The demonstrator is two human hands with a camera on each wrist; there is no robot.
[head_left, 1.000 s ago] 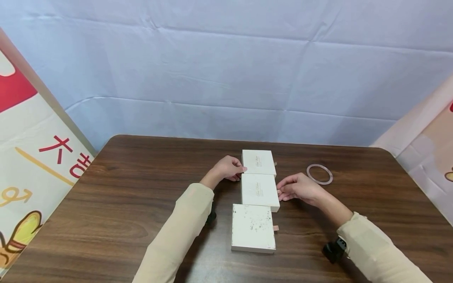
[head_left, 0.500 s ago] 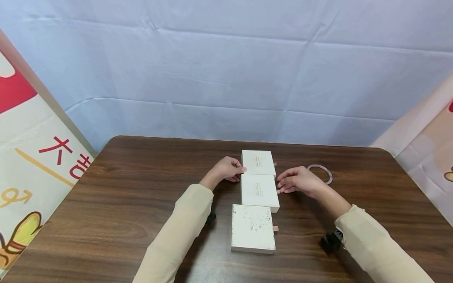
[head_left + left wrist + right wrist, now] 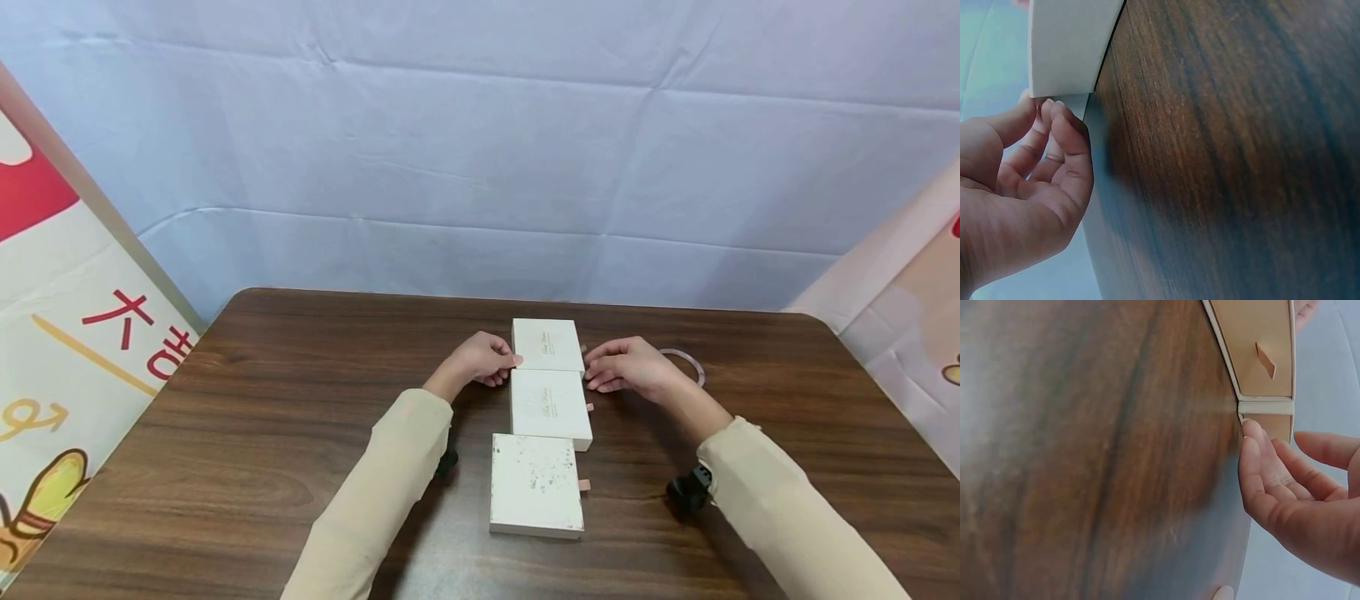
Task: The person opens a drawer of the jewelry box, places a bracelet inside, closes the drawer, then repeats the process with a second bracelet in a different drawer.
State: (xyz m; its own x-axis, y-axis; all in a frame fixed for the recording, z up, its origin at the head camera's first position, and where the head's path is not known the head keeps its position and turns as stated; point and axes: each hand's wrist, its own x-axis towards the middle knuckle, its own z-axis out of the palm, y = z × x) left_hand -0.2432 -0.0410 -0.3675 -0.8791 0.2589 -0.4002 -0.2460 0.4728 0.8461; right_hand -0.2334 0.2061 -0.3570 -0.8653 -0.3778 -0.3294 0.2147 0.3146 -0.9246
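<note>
Three white drawer boxes lie in a column on the table. At the far box (image 3: pixel 547 344), my left hand (image 3: pixel 480 357) holds the left end near its front corner, thumb at the top edge and fingers curled; the left wrist view shows the fingertips (image 3: pixel 1063 115) against that end. My right hand (image 3: pixel 624 367) is at the same box's right end, its fingers loosely bent around no visible object. In the right wrist view those fingers partly cover the far box's drawer front (image 3: pixel 1272 425). The middle box (image 3: pixel 551 406) shows a pink ribbon tab (image 3: pixel 1265 360).
The nearest box (image 3: pixel 534 483), speckled on top, has a pink tab (image 3: pixel 584 485) on its right side. A pale ring (image 3: pixel 693 364) lies behind my right wrist, partly hidden. The brown wooden table (image 3: pixel 300 417) ends at a pale cloth backdrop (image 3: pixel 450 167).
My right hand has moved away from the middle box's tab toward the back, to the far box's right end. The left hand and the boxes stay where they were.
</note>
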